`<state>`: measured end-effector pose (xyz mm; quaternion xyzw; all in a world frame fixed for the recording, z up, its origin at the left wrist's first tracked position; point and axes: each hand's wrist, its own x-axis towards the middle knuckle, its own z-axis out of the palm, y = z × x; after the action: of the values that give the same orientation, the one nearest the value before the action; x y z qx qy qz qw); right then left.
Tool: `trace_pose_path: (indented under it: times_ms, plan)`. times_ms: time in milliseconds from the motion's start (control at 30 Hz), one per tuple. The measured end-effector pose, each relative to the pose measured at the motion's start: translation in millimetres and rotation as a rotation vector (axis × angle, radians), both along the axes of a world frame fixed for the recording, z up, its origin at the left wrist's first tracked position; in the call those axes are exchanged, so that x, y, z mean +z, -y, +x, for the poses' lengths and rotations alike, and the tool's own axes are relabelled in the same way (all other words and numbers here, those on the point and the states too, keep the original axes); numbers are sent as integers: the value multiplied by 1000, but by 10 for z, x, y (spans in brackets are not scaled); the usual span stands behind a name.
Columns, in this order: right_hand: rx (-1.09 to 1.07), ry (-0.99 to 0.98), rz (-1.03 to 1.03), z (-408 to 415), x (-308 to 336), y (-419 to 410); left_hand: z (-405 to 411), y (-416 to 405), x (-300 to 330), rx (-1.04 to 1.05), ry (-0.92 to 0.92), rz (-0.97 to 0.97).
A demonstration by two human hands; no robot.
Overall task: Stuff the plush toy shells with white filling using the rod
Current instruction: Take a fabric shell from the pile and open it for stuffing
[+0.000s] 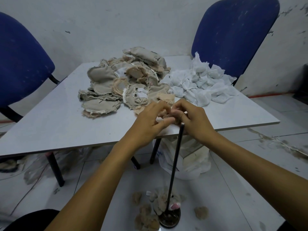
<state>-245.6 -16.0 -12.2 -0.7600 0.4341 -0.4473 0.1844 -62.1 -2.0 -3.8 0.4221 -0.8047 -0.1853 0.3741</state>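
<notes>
Head view: both hands meet at the near edge of the table [55, 124], fingers curled around a small plush shell [164, 114] pinched between them. Left hand [148, 121] grips it from the left, thumb underneath; right hand [194, 119] grips from the right. Shell is mostly hidden by the fingers, only tan fuzzy bits and a white edge show. Rod [175, 165] stands upright on a round dark base [170, 218] on the floor, its tip just below the hands, touching or nearly touching the right hand, can't tell which. A stuffed plush toy [165, 201] lies at the rod's foot, with loose tan fluff clumps [201, 212] around it. Further back on the table: heap of unstuffed shells [123, 80], inside out, grey-beige. Just right of it, pile of white filling packets [201, 85]. White bag [193, 162] sits under the table. Blue chair [233, 34] behind the table on the right, another blue chair [20, 60] at left.
</notes>
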Motion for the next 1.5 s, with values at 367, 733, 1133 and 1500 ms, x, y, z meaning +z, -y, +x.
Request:
trace_pose_path:
  times_ms: [367,733,1133,1500]
  plan:
    - [206,-68,27,-62,105,75,33,38,120,68,-228,174]
    - [730,474,726,-15,287,-66,-10,-77,168,-302,-1038,648]
    - [284,483,381,134,277,-121,-238,-149,76,281,-673,29]
    - [-84,549,218,155,233,-68,-333,-219,17,168,-484,-118]
